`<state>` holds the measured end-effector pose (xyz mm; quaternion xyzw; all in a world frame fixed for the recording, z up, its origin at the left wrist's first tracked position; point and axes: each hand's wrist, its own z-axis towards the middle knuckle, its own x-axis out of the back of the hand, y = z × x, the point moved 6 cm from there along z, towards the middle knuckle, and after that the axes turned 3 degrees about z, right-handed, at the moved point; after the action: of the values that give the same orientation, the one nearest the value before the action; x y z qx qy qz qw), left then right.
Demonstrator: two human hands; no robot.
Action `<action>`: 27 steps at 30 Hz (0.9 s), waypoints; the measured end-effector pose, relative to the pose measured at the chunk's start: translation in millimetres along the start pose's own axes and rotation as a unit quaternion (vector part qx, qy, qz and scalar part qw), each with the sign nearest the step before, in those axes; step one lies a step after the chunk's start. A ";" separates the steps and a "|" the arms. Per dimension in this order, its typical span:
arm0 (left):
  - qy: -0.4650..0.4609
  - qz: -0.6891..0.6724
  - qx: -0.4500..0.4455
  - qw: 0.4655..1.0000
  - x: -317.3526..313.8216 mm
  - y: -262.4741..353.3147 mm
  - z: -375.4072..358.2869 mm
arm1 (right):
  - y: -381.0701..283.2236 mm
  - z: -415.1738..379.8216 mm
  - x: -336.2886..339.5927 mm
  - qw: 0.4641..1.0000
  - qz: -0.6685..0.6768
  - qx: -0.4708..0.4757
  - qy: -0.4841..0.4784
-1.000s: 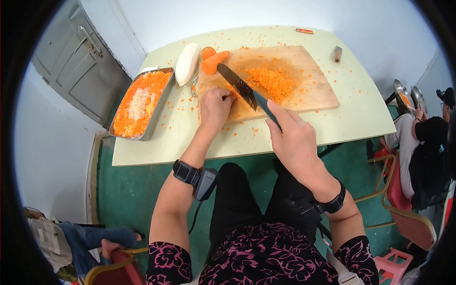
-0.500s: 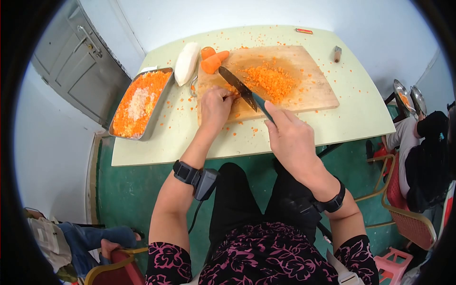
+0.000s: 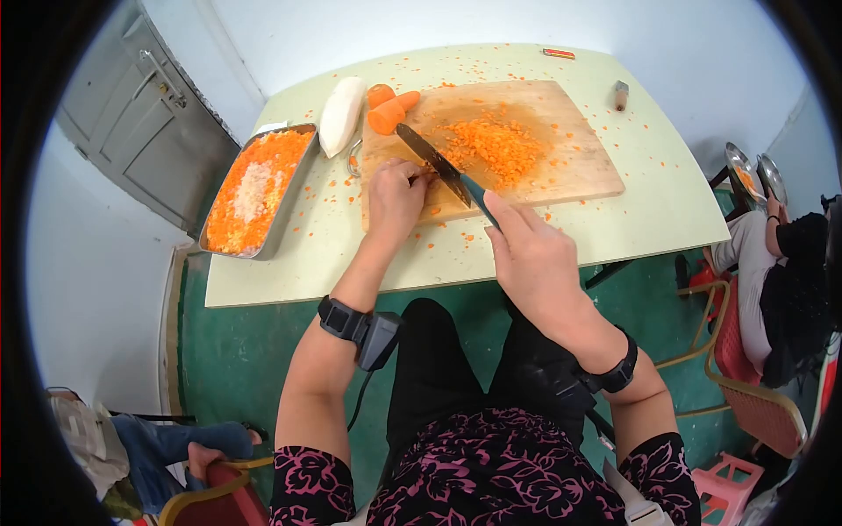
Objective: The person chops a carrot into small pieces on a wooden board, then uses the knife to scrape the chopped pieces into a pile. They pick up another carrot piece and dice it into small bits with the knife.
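Note:
My right hand (image 3: 537,254) is closed around the dark green handle of a kitchen knife (image 3: 436,167). Its dark blade slants across the left part of the wooden cutting board (image 3: 589,171). Close beside the blade, my left hand (image 3: 396,197) has its fingers bunched on a carrot piece, mostly hidden under the fingertips. Right of the blade lies a heap of chopped carrot (image 3: 504,151). Pieces of whole peeled carrot (image 3: 386,116) rest at the board's upper left corner. A peeled white radish (image 3: 342,117) lies on the table, left of them.
A metal tray (image 3: 282,210) of chopped carrot with a pale heap on top stands at the table's left. A small brown-and-grey object (image 3: 621,96) and a red packet (image 3: 559,53) lie at the back. People sit on chairs at both sides.
The knife blade has shifted slightly left, staying beside my left fingers. Both hands keep their grip, and the whole view has moved a little.

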<state>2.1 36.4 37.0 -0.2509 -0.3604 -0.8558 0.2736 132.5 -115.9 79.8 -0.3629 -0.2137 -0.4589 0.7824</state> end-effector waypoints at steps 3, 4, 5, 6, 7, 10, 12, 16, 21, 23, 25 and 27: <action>0.012 0.008 -0.007 1.000 1.5 2.5 0.6 | -0.1 5.6 9.3 1.000 0.009 -0.001 0.011; 0.014 0.010 -0.008 1.000 2.1 3.5 -0.3 | -1.5 6.1 12.4 1.000 0.018 -0.017 0.016; 0.008 0.010 -0.003 1.000 1.8 3.0 -0.2 | -3.4 7.5 15.8 0.999 0.026 -0.033 0.021; 0.003 0.009 0.003 1.000 1.5 2.4 0.1 | -3.1 8.2 17.9 0.998 0.033 -0.047 0.027; -0.001 0.008 0.009 1.000 1.3 1.7 -0.2 | -1.8 6.0 13.5 0.998 0.026 -0.049 0.011; 0.018 0.008 0.003 1.000 2.8 3.4 -1.5 | 1.4 2.1 4.3 0.999 0.017 -0.050 -0.012; 0.009 -0.011 0.035 0.999 -0.2 -2.6 -1.0 | 1.6 4.6 10.9 0.999 0.025 -0.048 0.002; 0.011 -0.019 0.044 0.999 1.8 -1.3 -2.5 | -1.7 3.2 10.7 0.999 0.023 -0.045 0.006; 0.002 -0.007 0.035 0.999 1.5 -1.7 -3.2 | -1.7 7.3 11.1 0.999 0.015 -0.045 -0.009; 0.001 -0.019 0.036 0.999 1.3 -0.3 -2.6 | -4.1 5.6 11.6 0.999 0.022 -0.002 0.030; -0.003 -0.030 0.040 0.999 1.1 -1.4 -2.0 | -3.6 4.1 8.8 1.000 0.017 -0.005 0.018; 0.002 -0.023 0.036 0.999 0.6 -2.4 -0.8 | 0.2 2.8 2.1 0.998 0.000 -0.052 -0.043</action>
<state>-0.1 37.1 35.7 -0.2313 -0.3958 -0.8488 0.2635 133.7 -114.8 82.9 -0.4227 -0.2228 -0.4537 0.7522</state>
